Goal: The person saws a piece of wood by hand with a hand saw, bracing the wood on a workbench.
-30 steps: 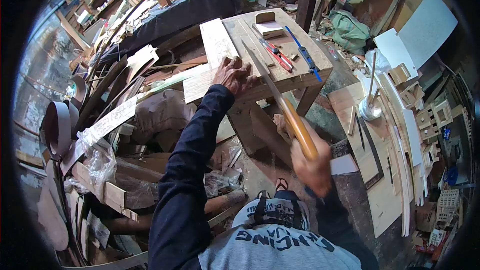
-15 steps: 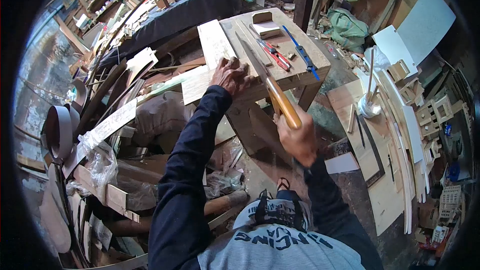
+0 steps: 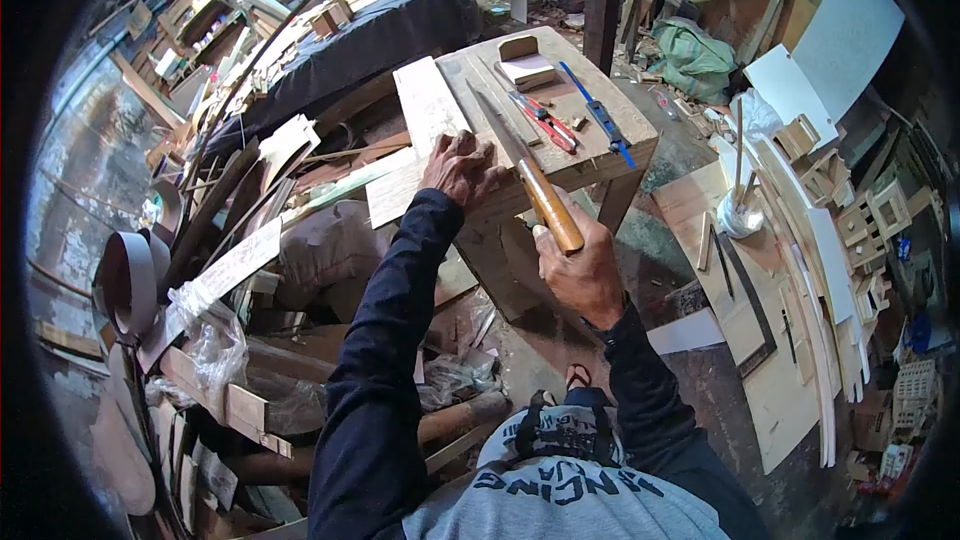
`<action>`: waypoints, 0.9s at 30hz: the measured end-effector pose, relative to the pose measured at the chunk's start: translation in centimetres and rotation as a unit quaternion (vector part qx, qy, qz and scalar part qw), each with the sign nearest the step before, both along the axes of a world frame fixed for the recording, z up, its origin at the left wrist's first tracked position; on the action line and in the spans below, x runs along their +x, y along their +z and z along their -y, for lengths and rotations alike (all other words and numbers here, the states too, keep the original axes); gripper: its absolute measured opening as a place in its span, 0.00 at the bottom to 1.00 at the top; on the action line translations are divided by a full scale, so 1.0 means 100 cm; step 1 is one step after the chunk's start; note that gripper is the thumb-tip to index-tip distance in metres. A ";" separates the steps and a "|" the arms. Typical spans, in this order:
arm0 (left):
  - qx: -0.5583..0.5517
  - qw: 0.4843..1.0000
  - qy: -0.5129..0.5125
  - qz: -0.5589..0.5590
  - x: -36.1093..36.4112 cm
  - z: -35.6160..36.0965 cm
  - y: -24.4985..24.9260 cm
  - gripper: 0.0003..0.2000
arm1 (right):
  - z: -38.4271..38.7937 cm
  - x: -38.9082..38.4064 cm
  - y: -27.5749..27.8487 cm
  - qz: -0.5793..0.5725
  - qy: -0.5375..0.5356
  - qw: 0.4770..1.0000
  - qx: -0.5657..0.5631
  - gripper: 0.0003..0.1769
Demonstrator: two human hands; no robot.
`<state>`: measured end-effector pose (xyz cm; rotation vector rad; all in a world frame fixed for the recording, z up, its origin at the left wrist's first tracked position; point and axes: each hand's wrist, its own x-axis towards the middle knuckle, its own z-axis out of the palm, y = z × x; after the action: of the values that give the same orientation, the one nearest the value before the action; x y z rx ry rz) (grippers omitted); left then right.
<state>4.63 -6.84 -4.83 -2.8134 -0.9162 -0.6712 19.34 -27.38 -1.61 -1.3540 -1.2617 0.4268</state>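
Note:
My right hand (image 3: pixel 585 268) grips the wooden handle of a handsaw (image 3: pixel 545 202), whose narrow tapering blade points away over the worktable (image 3: pixel 620 118). My left hand (image 3: pixel 462 168) presses down on a pale wooden board (image 3: pixel 430 95) at the table's near edge, fingers bent over it. The blade lies just right of the left hand; its contact with the wood is hard to make out. On the tabletop to the right are red-handled pliers (image 3: pixel 548 122), a blue bar-shaped tool (image 3: pixel 600 118) and a small wooden piece with an upright back (image 3: pixel 525 62).
Scrap wood and clear plastic wrap (image 3: pixel 215 330) fill the floor on the left. Behind stands a dark-covered table (image 3: pixel 400 25) with wood pieces. A plywood sheet (image 3: pixel 770 410), long strips and a white pot (image 3: pixel 740 218) lie to the right. A dark post (image 3: pixel 602 10) rises behind the worktable.
The saw and my right hand have shifted slightly left in view, the handle's angle changing a little. My left hand stays on the board. The whole view has tilted slightly.

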 end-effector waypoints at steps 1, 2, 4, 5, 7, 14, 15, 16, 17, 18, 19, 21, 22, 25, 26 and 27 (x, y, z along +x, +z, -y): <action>0.004 1.000 -0.001 0.001 0.000 0.002 0.001 0.23 | 0.001 0.001 0.001 0.010 -0.002 1.000 -0.019 0.29; 0.008 1.000 -0.006 0.013 0.000 0.004 0.002 0.22 | 0.002 0.002 0.004 0.019 -0.004 0.999 -0.038 0.29; -0.014 1.000 -0.003 -0.003 0.001 0.005 0.005 0.21 | 0.002 -0.001 0.004 0.013 -0.015 0.999 -0.048 0.29; -0.025 1.000 -0.001 -0.012 0.001 0.004 0.007 0.20 | 0.000 -0.001 0.002 0.007 -0.014 0.999 -0.044 0.29; -0.015 1.000 -0.010 0.011 0.002 -0.003 -0.003 0.20 | 0.000 -0.001 -0.001 -0.003 -0.010 0.999 -0.039 0.29; -0.017 1.000 0.004 0.016 0.000 -0.004 -0.005 0.23 | 0.003 0.000 0.001 0.019 -0.022 0.997 -0.067 0.34; -0.010 1.000 0.000 0.014 0.000 -0.006 -0.007 0.22 | 0.003 -0.001 -0.001 0.020 -0.022 0.997 -0.076 0.35; -0.004 1.000 -0.004 0.013 -0.001 -0.009 -0.009 0.22 | 0.002 -0.002 -0.004 0.026 -0.026 0.998 -0.054 0.36; 0.002 1.000 -0.007 0.012 -0.002 -0.011 -0.011 0.22 | 0.004 -0.001 -0.002 0.017 -0.016 0.997 -0.069 0.34; -0.012 1.000 0.003 0.011 -0.001 -0.007 -0.009 0.22 | 0.007 0.000 0.006 0.009 -0.007 0.996 -0.084 0.31; -0.011 1.000 0.004 0.009 -0.001 -0.009 -0.011 0.23 | 0.008 0.001 0.010 0.002 0.003 0.995 -0.099 0.29; -0.010 1.000 0.006 0.005 -0.001 -0.012 -0.014 0.23 | 0.008 0.001 0.010 0.012 -0.003 0.995 -0.095 0.29; -0.012 1.000 0.001 0.011 -0.002 -0.012 -0.014 0.23 | 0.008 0.001 0.010 0.017 -0.007 0.995 -0.093 0.29; -0.016 1.000 -0.001 0.014 -0.001 -0.006 -0.006 0.22 | 0.004 -0.001 -0.004 0.037 -0.028 0.999 -0.025 0.29; -0.017 1.000 0.006 0.006 0.001 -0.002 -0.003 0.21 | 0.004 -0.001 -0.005 0.034 -0.026 0.999 -0.029 0.29; -0.018 1.000 0.013 -0.002 0.003 0.001 0.000 0.20 | 0.005 -0.001 -0.004 0.031 -0.023 0.999 -0.034 0.29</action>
<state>4.92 -6.93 -4.85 -2.8278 -0.9737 -0.6515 19.23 -27.88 -2.01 -1.4605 -1.2732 0.4013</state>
